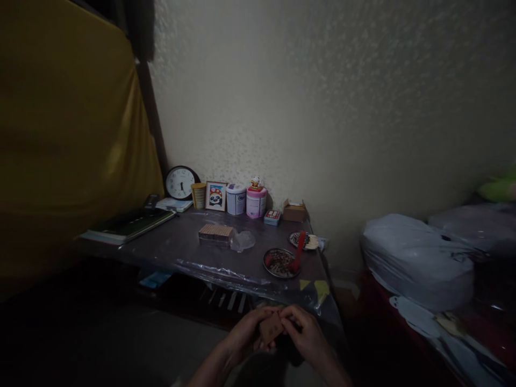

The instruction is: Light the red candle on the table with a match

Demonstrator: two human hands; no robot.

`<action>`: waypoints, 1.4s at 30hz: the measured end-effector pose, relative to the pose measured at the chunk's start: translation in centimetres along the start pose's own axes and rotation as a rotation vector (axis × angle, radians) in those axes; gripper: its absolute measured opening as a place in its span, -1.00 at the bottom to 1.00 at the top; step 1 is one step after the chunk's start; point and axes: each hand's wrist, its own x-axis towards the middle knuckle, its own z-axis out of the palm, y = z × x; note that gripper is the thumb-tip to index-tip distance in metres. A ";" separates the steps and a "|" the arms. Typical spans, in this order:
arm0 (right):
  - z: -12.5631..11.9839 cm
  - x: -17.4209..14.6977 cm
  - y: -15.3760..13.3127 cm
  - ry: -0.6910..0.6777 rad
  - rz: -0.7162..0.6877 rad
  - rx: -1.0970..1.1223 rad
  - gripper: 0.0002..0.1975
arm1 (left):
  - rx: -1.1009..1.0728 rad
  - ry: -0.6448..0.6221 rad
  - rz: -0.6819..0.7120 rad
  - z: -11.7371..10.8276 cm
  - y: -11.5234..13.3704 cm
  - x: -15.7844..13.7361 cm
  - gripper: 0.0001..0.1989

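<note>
Low in the head view, in front of the table edge, I hold a small flat brown square piece (271, 327) with a few darker round marks on its face. My left hand (249, 329) is closed round its left side and underside, fingers showing below it. The fingertips of my right hand (305, 329) pinch its upper right edge. What the piece is made of cannot be told in this dim light. Beyond my hands, a metal plate (278, 270) of small mixed dark and pale bits stands on the table with a red spoon (299, 248) in it.
On the plastic-covered table (181, 244) lie a block of stacked small pieces (215, 235), a clear plastic bag (244, 240) and a second plate with pale sticks (311, 242). Tubs (256, 205), a picture frame and a clock (181, 183) line the wall. White bags (415, 258) bulge at right.
</note>
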 end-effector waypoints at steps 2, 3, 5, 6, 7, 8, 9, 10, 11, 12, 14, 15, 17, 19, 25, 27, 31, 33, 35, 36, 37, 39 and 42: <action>0.0 -0.1 -0.1 -0.002 0.013 0.015 -0.87 | 0.010 -0.010 -0.001 -0.1 -0.1 0.0 -0.63; -0.1 -0.1 -0.2 -0.002 0.017 0.025 -0.87 | 0.013 -0.014 0.000 -0.1 0.0 0.0 -0.62; -0.1 -0.2 -0.3 -0.007 0.011 0.041 -0.85 | 0.020 -0.012 -0.001 0.0 0.0 0.0 -0.63; -0.1 -0.2 -0.3 -0.006 0.006 0.042 -0.85 | 0.023 -0.007 -0.001 0.0 0.1 -0.1 -0.63; -0.1 -0.2 -0.3 -0.004 0.001 0.040 -0.85 | 0.023 0.000 -0.006 0.1 0.1 -0.1 -0.64; -0.1 -0.2 -0.3 0.000 0.000 0.038 -0.85 | 0.021 0.006 -0.011 0.1 0.2 -0.1 -0.63; -0.1 -0.1 -0.2 0.001 0.002 0.038 -0.85 | 0.017 0.011 -0.017 0.2 0.2 -0.2 -0.63; 0.0 -0.1 -0.1 0.000 0.010 0.041 -0.85 | 0.012 0.013 -0.020 0.3 0.3 -0.2 -0.63; 0.0 -0.1 0.1 -0.001 0.018 0.044 -0.86 | 0.009 0.014 -0.023 0.3 0.3 -0.2 -0.62; 0.0 -0.1 0.2 -0.005 0.025 0.048 -0.86 | 0.008 0.017 -0.025 0.4 0.3 -0.2 -0.62; 0.0 -0.2 0.3 -0.016 0.033 0.050 -0.87 | 0.011 0.038 -0.025 0.5 0.3 -0.2 -0.61; 0.0 -0.2 0.3 -0.019 0.037 0.051 -0.87 | 0.013 0.052 -0.027 0.5 0.4 -0.2 -0.60; -0.1 -0.2 0.1 -0.030 0.041 0.058 -0.87 | 0.019 0.072 -0.024 0.5 0.4 -0.2 -0.58; -0.3 -0.2 -0.2 -0.044 0.037 0.056 -0.84 | 0.029 0.071 -0.007 0.5 0.3 -0.2 -0.57; -0.6 -0.2 -1.0 -0.078 0.012 -0.010 -0.79 | 0.168 0.078 0.103 -0.2 -0.2 0.5 -0.60; -0.5 -0.3 -0.8 -0.076 0.017 0.001 -0.81 | 0.195 0.084 0.109 -0.5 -0.6 0.8 -0.61; -0.2 -0.4 -0.2 -0.074 0.036 0.056 -0.85 | 0.244 0.083 0.108 -1.0 -1.1 1.2 -0.64; -0.1 -0.4 0.0 -0.078 0.050 0.076 -0.87 | 0.273 0.069 0.115 -1.2 -1.3 1.3 -0.66; -0.1 -0.5 0.0 -0.090 0.052 0.083 -0.88 | 0.298 0.051 0.118 -1.3 -1.3 1.3 -0.65; -0.1 -0.5 0.0 -0.095 0.048 0.081 -0.87 | 0.307 0.045 0.118 -1.3 -1.4 1.4 -0.64; -0.2 -0.5 -0.1 -0.101 0.042 0.077 -0.86 | 0.314 0.041 0.116 -1.4 -1.4 1.4 -0.64; -0.2 -0.5 -0.1 -0.110 0.042 0.074 -0.85 | 0.323 0.039 0.112 -1.5 -1.5 1.5 -0.62; -0.2 -0.5 0.1 -0.113 0.067 0.102 -0.87 | 0.338 0.031 0.097 -1.6 -1.6 1.6 -0.61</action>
